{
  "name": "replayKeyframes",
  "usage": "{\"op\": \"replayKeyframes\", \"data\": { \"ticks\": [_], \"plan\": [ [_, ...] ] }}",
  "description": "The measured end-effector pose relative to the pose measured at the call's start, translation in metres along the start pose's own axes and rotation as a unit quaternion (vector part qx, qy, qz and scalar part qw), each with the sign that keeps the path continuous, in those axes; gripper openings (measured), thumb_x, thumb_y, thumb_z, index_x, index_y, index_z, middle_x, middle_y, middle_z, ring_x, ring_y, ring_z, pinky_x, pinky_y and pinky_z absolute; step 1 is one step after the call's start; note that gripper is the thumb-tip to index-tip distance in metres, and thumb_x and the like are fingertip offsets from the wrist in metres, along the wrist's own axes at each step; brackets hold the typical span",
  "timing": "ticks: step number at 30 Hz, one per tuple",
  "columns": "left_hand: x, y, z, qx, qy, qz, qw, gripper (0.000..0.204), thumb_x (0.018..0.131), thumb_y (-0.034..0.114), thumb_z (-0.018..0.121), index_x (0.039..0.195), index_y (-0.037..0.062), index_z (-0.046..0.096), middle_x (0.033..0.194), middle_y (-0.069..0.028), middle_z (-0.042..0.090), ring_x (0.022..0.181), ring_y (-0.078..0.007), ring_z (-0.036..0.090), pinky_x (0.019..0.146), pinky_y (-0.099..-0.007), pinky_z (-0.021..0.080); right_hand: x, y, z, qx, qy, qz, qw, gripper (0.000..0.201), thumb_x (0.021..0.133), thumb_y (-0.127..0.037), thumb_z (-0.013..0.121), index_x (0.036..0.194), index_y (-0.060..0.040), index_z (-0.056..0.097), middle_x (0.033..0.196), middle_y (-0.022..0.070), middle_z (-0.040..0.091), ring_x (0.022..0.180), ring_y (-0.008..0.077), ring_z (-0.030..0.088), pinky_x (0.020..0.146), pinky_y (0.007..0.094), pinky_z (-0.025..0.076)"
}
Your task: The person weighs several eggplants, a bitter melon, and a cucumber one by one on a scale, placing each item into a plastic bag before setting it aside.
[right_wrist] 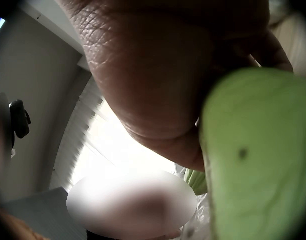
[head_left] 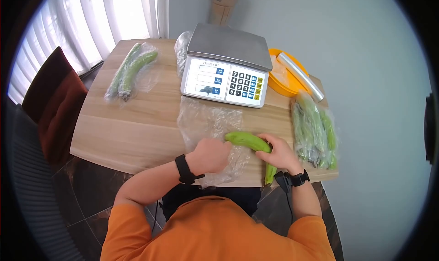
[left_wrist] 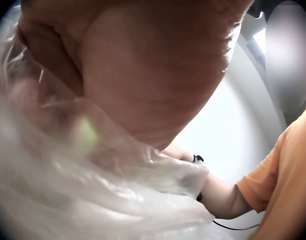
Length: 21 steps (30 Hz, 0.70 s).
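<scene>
My right hand (head_left: 280,155) grips a long, curved, light-green gourd (head_left: 247,140) near its right end, thumb and fingers on either side. In the right wrist view, the near end of this gourd (right_wrist: 258,150) is smooth with a dark spot. A second green gourd (head_left: 270,175) lies under the right hand at the table's front edge. My left hand (head_left: 212,156) has its fingers curled on a clear plastic bag (head_left: 196,119), close to the gourd's left end. The left wrist view shows the bag's crinkled film (left_wrist: 108,185) in front of the palm; the fingertips are hidden.
Behind the bag stands a digital scale (head_left: 224,78). Bagged green gourds lie at the left (head_left: 132,73) and right (head_left: 313,133) of the wooden table (head_left: 132,133). An orange basin (head_left: 279,88) with a roll of film (head_left: 302,75) across it is behind the right bags.
</scene>
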State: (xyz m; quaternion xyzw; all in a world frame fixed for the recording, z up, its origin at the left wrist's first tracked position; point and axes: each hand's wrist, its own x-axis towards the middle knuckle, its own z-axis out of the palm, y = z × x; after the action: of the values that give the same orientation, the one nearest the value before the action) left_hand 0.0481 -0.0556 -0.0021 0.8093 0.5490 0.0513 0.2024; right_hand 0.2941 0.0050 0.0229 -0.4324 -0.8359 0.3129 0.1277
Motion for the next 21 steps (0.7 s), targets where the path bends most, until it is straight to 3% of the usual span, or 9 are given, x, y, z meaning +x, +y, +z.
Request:
{"op": "replayKeyframes", "data": {
  "ticks": [2, 8, 11, 14, 17, 21],
  "plan": [
    [0.005, -0.003, 0.01, 0.005, -0.021, 0.006, 1.0, 0.021, 0.08, 0.02, 0.056, 0.094, 0.0047, 0.057, 0.074, -0.0144, 0.065, 0.072, -0.036, 0.064, 0.063, -0.0463, 0.049, -0.004, 0.001, -0.002, -0.001, 0.004, -0.003, 1.0, 0.047, 0.073, -0.02, 0.071, 0.116, -0.0036, 0.058, 0.104, 0.0147, 0.065, 0.096, 0.0289, 0.062, 0.084, 0.0349, 0.048],
    [0.008, -0.022, 0.004, -0.102, 0.146, -0.014, 0.984, 0.02, 0.077, 0.014, 0.054, 0.096, 0.0096, 0.056, 0.072, -0.0131, 0.064, 0.068, -0.036, 0.062, 0.061, -0.0444, 0.048, -0.012, -0.001, -0.008, 0.012, -0.001, -0.001, 1.0, 0.047, 0.074, -0.02, 0.07, 0.116, -0.0039, 0.058, 0.103, 0.0149, 0.065, 0.094, 0.0289, 0.062, 0.082, 0.0348, 0.048],
    [0.004, -0.018, -0.009, -0.144, 0.188, -0.024, 0.971, 0.018, 0.076, 0.014, 0.054, 0.092, 0.0121, 0.059, 0.069, -0.0119, 0.063, 0.067, -0.0353, 0.061, 0.06, -0.0444, 0.047, -0.01, -0.002, -0.009, 0.002, -0.012, -0.019, 1.0, 0.046, 0.074, -0.019, 0.07, 0.116, -0.0045, 0.059, 0.1, 0.0148, 0.065, 0.091, 0.0284, 0.062, 0.081, 0.0346, 0.048],
    [-0.002, -0.011, -0.011, -0.134, 0.185, 0.028, 0.973, 0.014, 0.076, 0.018, 0.056, 0.087, 0.012, 0.062, 0.067, -0.0112, 0.063, 0.067, -0.035, 0.062, 0.061, -0.0462, 0.047, -0.008, -0.006, -0.013, -0.03, -0.02, -0.02, 0.999, 0.043, 0.073, -0.021, 0.068, 0.113, -0.0065, 0.06, 0.101, 0.0155, 0.065, 0.094, 0.0322, 0.061, 0.082, 0.0377, 0.048],
    [-0.012, -0.007, -0.012, -0.071, 0.08, 0.035, 0.994, 0.015, 0.076, 0.022, 0.058, 0.081, 0.0102, 0.064, 0.068, -0.0122, 0.063, 0.068, -0.0356, 0.062, 0.061, -0.0476, 0.047, -0.006, -0.005, -0.014, -0.037, -0.024, -0.017, 0.999, 0.042, 0.073, -0.022, 0.067, 0.111, -0.0074, 0.06, 0.101, 0.0162, 0.065, 0.096, 0.0346, 0.061, 0.082, 0.0399, 0.048],
    [-0.009, -0.017, -0.007, 0.013, 0.018, -0.018, 1.0, 0.02, 0.076, 0.021, 0.057, 0.088, 0.0064, 0.061, 0.071, -0.0157, 0.064, 0.07, -0.0369, 0.063, 0.062, -0.0475, 0.048, -0.007, -0.008, -0.016, -0.025, -0.035, -0.014, 0.999, 0.042, 0.073, -0.022, 0.067, 0.111, -0.007, 0.06, 0.1, 0.0166, 0.065, 0.095, 0.0348, 0.061, 0.082, 0.04, 0.049]
  ]
}}
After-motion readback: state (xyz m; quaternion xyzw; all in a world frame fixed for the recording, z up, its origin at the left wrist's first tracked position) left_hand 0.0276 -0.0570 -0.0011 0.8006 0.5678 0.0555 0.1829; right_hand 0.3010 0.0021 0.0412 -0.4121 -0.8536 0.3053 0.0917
